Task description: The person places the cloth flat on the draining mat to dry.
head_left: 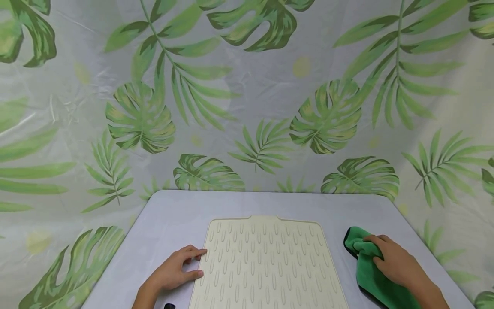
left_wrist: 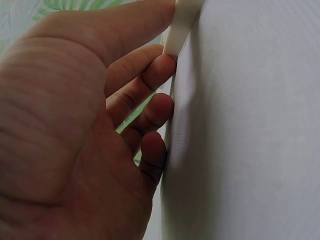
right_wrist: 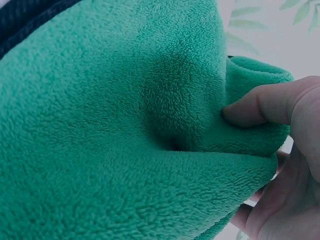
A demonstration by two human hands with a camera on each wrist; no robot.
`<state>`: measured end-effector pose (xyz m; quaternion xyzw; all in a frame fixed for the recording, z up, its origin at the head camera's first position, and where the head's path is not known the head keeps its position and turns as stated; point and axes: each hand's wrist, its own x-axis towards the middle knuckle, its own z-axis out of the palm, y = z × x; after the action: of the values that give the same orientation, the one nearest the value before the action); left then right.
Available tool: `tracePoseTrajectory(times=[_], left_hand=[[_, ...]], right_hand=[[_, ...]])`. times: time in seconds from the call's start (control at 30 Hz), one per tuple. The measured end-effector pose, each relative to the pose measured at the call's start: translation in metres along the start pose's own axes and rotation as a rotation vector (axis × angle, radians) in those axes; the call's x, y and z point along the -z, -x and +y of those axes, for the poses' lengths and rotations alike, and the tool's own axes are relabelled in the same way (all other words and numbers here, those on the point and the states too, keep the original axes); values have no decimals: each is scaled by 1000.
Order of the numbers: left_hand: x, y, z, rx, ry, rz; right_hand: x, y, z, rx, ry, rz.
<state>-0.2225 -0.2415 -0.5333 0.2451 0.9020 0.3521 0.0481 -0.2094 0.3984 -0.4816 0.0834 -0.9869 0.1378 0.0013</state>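
Observation:
A cream mat [head_left: 262, 262] with raised oval ribs and a tab at its far edge lies on the white table. At its left edge is my left hand [head_left: 173, 270], with the thumb and index finger touching the rim. The left wrist view shows the other fingers [left_wrist: 157, 107] loosely bent against the table, beside the mat's pale edge [left_wrist: 177, 30]. To the right of the mat, my right hand [head_left: 397, 262] grips a green plush towel [head_left: 376, 279] with dark edging. Up close, the thumb [right_wrist: 250, 107] presses into the folded towel [right_wrist: 110, 115]; the other fingers are partly hidden behind it.
The white table [head_left: 185, 206] has rounded far corners. Behind it hangs a leaf-patterned plastic sheet [head_left: 247, 107]. A small black object [head_left: 169, 306], cut off by the frame, shows near the left forearm.

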Motion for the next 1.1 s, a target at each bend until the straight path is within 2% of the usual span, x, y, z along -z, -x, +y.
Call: tracePoseTrajectory(times=[0.6,0.8,1.1], left_hand=[[0,-1,0,26,-17,-3],[0,-1,-1,47,-39,0],[-2,0,-1,43,-43,0]], right_hand=[[11,0,-30,63,-6,76],[18,-1,-47,100,-31,95],[23,-6,-74,136,-64,106]])
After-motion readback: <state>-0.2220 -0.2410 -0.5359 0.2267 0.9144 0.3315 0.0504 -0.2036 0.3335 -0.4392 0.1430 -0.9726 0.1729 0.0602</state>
